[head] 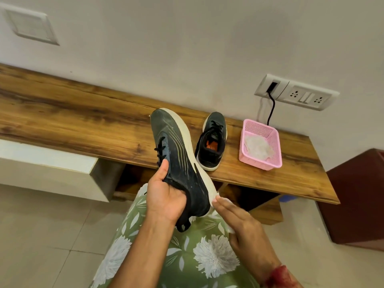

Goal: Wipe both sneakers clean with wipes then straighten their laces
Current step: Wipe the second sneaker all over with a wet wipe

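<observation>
Left grip (166, 196) holds sneaker (180, 154); second sneaker (212, 146) and pink basket (257, 164) sit beyond.

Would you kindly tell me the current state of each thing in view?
Held sneaker: lifted, tilted, gripped by left hand.
Wipe: pressed to that sneaker's heel by right hand.
Second sneaker: upright on bench, untouched.
Pink basket: on bench, holding wipes.
Cable: plugged into wall socket.

On counter (83, 113): second sneaker (211, 142) just left of basket (257, 164), wipes (257, 148) inside. Held sneaker (178, 154) nearer, over lap (187, 256).
</observation>
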A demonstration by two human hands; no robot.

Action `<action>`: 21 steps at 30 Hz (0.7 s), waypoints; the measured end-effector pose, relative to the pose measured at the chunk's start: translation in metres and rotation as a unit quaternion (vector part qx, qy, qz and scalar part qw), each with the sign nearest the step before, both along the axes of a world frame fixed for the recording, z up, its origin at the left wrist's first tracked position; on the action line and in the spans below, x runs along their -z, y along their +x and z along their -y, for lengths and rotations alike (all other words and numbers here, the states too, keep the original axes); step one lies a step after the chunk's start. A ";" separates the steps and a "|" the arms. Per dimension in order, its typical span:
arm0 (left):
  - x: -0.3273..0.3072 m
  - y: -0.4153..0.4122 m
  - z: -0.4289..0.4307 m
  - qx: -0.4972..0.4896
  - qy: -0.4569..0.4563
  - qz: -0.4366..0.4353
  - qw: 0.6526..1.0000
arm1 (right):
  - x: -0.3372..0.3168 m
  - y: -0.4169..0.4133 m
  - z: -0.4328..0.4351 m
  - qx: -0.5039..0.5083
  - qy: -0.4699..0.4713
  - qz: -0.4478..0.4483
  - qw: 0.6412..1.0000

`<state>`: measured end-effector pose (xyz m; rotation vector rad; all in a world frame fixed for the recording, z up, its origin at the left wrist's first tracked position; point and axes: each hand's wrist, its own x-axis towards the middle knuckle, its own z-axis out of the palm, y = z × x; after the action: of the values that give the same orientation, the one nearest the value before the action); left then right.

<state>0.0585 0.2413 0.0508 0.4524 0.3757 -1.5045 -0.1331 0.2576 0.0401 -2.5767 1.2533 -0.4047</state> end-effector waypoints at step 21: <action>-0.010 -0.016 -0.007 0.071 -0.035 -0.018 0.997 | -0.041 0.050 0.072 -0.017 0.015 0.049 0.999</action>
<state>0.0423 0.2482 0.0609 0.4032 0.3223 -1.6607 -0.0827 0.1854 0.0815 -2.5177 1.1708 -0.4962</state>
